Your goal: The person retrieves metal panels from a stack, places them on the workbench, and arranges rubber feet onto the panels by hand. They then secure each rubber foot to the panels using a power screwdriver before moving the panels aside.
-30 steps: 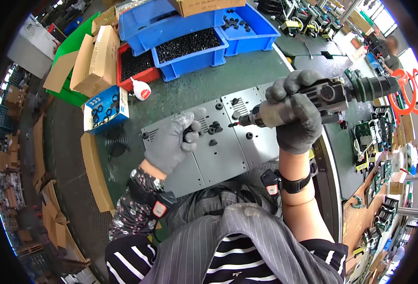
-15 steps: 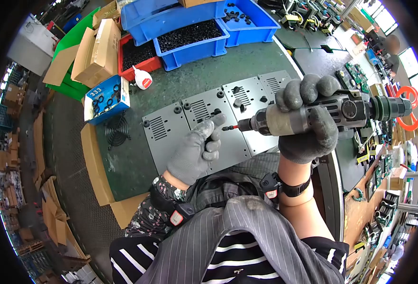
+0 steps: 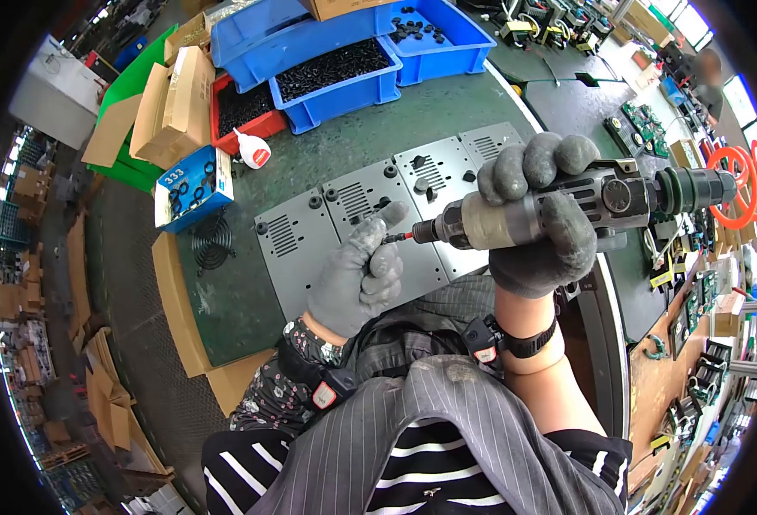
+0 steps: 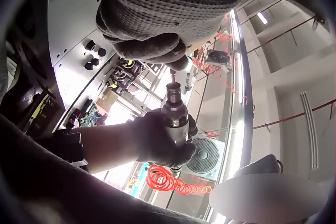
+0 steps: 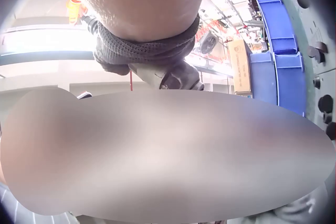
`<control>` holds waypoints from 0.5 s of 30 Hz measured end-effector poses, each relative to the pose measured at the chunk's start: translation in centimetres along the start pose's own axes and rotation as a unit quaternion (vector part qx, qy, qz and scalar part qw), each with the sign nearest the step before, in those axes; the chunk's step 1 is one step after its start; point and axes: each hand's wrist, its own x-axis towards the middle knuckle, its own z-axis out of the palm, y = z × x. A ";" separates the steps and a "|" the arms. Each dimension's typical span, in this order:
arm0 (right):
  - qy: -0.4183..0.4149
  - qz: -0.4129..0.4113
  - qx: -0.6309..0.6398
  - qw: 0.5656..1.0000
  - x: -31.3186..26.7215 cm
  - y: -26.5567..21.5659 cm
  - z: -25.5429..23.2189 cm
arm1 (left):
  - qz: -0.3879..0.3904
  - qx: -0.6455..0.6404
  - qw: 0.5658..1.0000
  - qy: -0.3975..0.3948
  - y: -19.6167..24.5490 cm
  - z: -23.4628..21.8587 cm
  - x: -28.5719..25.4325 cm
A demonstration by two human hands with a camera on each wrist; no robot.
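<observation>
My gloved right hand [image 3: 541,215] grips a power screwdriver [image 3: 498,221] around its body, held level above grey metal panels. Its thin bit [image 3: 402,236], with a red section, points left. At the bit's end, the curled fingers of my gloved left hand [image 3: 357,275] pinch a small dark piece [image 3: 389,239], mostly covered by the glove. In the left wrist view, the left fingertips [image 4: 178,64] meet the bit's tip. The slotted panels [image 3: 297,257] lie side by side under both hands, with black round feet [image 3: 316,202] on them and loose black pieces near the slots.
Blue bins [image 3: 335,107] of black parts stand at the back, beside a red bin [image 3: 262,126]. A white bottle [image 3: 252,149], a small blue box of black rings [image 3: 194,190] and a round fan grille [image 3: 213,243] lie left. A red coiled hose [image 3: 738,184] hangs right.
My left hand has moved right, from over the left panels to the bit's tip. The screwdriver went slightly right, then back left, its bit now meeting the left fingertips.
</observation>
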 end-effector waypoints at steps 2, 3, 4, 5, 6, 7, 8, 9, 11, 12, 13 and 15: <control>0.006 0.002 -0.004 1.000 -0.2 -0.1 -0.2 | -0.006 0.006 1.000 0.006 -0.2 0.2 0.2; 0.012 0.005 -0.010 1.000 -0.3 -0.2 -0.4 | -0.007 0.007 1.000 0.008 -0.4 0.2 0.3; 0.013 0.005 -0.009 1.000 -0.4 -0.3 -0.6 | -0.007 0.007 1.000 0.009 -0.5 0.2 0.4; 0.007 0.008 -0.009 1.000 -0.5 -0.4 -0.8 | -0.009 0.008 1.000 0.010 -0.6 0.2 0.5; 0.002 0.011 -0.008 1.000 -0.5 -0.5 -1.0 | -0.020 0.002 1.000 -0.007 -0.6 0.1 0.7; 0.005 0.010 -0.007 1.000 -0.5 -0.5 -1.2 | -0.032 -0.005 0.999 -0.025 -0.7 0.0 0.8; 0.018 0.013 0.017 1.000 -0.5 -0.6 -1.4 | -0.034 -0.003 0.999 -0.023 -0.7 -0.2 1.0; 0.032 0.015 0.042 0.999 -0.5 -0.6 -1.6 | -0.055 -0.017 0.996 -0.063 -0.6 -0.5 1.2; 0.056 0.025 0.114 0.992 -0.2 -0.5 -3.0 | -0.078 -0.029 0.991 -0.103 -0.4 0.2 1.4; 0.075 0.034 0.146 0.986 0.0 -0.6 -4.1 | -0.091 0.008 0.995 -0.041 -0.3 0.9 1.5; 0.095 0.037 0.189 0.977 0.4 -0.6 -4.5 | -0.103 0.045 0.993 0.021 -0.1 1.5 1.6; 0.162 0.031 0.205 0.965 0.9 -0.5 -6.1 | -0.108 0.130 0.985 0.040 0.9 1.1 2.3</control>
